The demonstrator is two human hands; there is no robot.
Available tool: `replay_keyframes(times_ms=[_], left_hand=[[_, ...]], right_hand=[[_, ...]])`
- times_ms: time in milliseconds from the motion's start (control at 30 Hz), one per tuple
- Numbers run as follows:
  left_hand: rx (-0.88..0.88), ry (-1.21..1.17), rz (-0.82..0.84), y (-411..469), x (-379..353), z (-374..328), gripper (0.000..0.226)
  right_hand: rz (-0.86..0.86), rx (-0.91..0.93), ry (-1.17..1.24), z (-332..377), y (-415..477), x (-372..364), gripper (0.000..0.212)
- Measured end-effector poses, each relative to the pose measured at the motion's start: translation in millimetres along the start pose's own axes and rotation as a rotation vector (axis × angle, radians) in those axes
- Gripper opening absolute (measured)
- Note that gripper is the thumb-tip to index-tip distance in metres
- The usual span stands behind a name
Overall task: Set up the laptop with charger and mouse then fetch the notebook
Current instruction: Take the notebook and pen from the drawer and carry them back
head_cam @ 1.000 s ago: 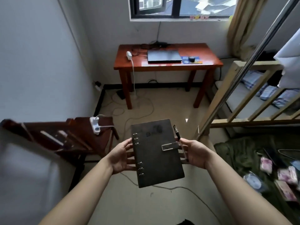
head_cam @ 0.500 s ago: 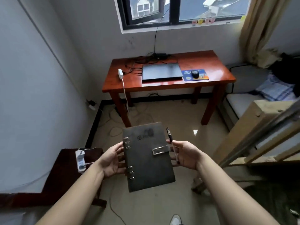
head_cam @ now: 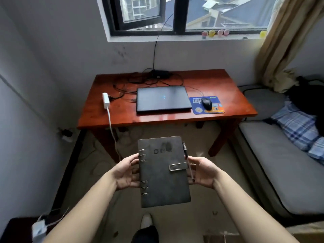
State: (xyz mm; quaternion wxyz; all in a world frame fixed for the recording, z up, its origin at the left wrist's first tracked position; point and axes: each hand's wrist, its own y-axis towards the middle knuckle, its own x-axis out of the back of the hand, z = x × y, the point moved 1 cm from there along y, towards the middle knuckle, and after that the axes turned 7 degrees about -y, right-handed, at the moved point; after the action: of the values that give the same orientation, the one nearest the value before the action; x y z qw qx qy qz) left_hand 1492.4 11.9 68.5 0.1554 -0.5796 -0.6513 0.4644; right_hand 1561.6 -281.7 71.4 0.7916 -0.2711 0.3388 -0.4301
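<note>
I hold a dark grey ring-bound notebook [head_cam: 163, 171] flat in front of me, its clasp shut. My left hand [head_cam: 126, 173] grips its ringed left edge. My right hand [head_cam: 203, 171] grips the right edge together with a black pen [head_cam: 188, 159] lying along it. Ahead stands a red-brown desk [head_cam: 233, 95]. On it a closed dark laptop [head_cam: 163, 98] lies in the middle, with a black mouse [head_cam: 207, 103] on a blue mouse pad [head_cam: 198, 109] to its right. A black charger brick [head_cam: 159, 74] and tangled cables sit behind the laptop.
A white power strip [head_cam: 105, 100] sits on the desk's left side, its cord hanging to the floor. A bed with a grey mattress [head_cam: 280, 163] and a plaid blanket [head_cam: 298, 127] runs along the right. A dark low table [head_cam: 15, 228] stands at bottom left.
The desk has come closer and larger as I walk toward it. Both hands still hold the notebook and pen the same way. The wooden bed rail has left the view.
</note>
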Motion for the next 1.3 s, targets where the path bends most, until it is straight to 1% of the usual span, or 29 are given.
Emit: replay_keyframes(times_ms=[100, 267, 333, 400, 467, 600, 767, 867, 967, 1033, 1133, 1300], left_hand=[[0.05, 0.067, 0.071, 51, -21, -67, 0.046], [0.109, 0.252, 0.178, 119, -84, -167, 0.047], [0.13, 0.279, 0.194, 143, -111, -192, 0.049], [0.154, 0.291, 0.201, 172, -136, -213, 0.047], [0.168, 0.297, 0.202, 202, -161, -231, 0.043], [0.148, 0.31, 0.165, 264, -213, -264, 0.042], [0.158, 0.242, 0.074, 329, -285, -311, 0.044], [0.117, 0.202, 0.046, 363, -326, -342, 0.039], [0.096, 0.146, -0.013, 384, -360, -367, 0.035], [0.073, 0.122, -0.047, 401, -373, -380, 0.034], [0.062, 0.093, -0.075, 434, -392, -399, 0.032], [0.022, 0.059, -0.087, 488, -418, -418, 0.034]], right_hand=[[-0.042, 0.023, 0.061, 51, 26, 27, 0.048], [-0.107, 0.069, 0.218, 118, 45, 76, 0.033], [-0.138, 0.097, 0.288, 136, 53, 100, 0.029], [-0.159, 0.102, 0.331, 156, 65, 129, 0.028], [-0.172, 0.086, 0.347, 173, 84, 162, 0.032], [-0.193, 0.047, 0.345, 220, 128, 233, 0.038], [-0.193, -0.035, 0.307, 302, 163, 320, 0.035], [-0.187, -0.013, 0.274, 356, 177, 367, 0.032], [-0.213, -0.036, 0.199, 405, 192, 398, 0.034], [-0.204, -0.031, 0.185, 428, 204, 414, 0.034], [-0.219, -0.03, 0.165, 455, 228, 439, 0.03], [-0.344, -0.044, 0.133, 488, 271, 467, 0.026]])
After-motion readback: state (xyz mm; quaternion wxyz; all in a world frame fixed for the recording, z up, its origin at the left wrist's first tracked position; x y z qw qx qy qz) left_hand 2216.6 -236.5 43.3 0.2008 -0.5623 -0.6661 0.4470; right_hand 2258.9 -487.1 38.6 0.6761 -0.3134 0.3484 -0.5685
